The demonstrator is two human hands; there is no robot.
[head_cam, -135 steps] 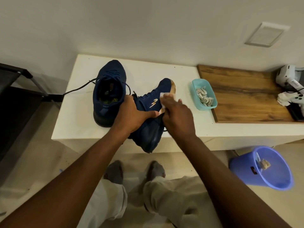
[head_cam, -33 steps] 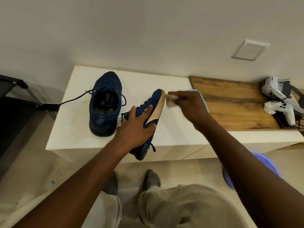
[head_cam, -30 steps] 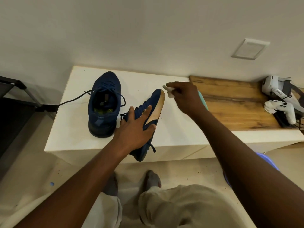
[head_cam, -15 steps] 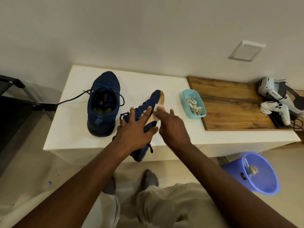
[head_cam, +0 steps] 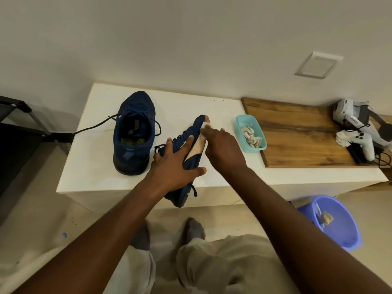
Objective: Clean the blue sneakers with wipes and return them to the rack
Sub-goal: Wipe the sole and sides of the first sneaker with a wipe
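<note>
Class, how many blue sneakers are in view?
2. The upright sneaker stands on the white table. The tilted sneaker overhangs the front edge, held by the left hand; the right hand presses a wipe on it.

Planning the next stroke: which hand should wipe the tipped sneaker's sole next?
Right. The right hand presses the wipe on the sole near the toe; the left hand grips that sneaker, steadying it.
</note>
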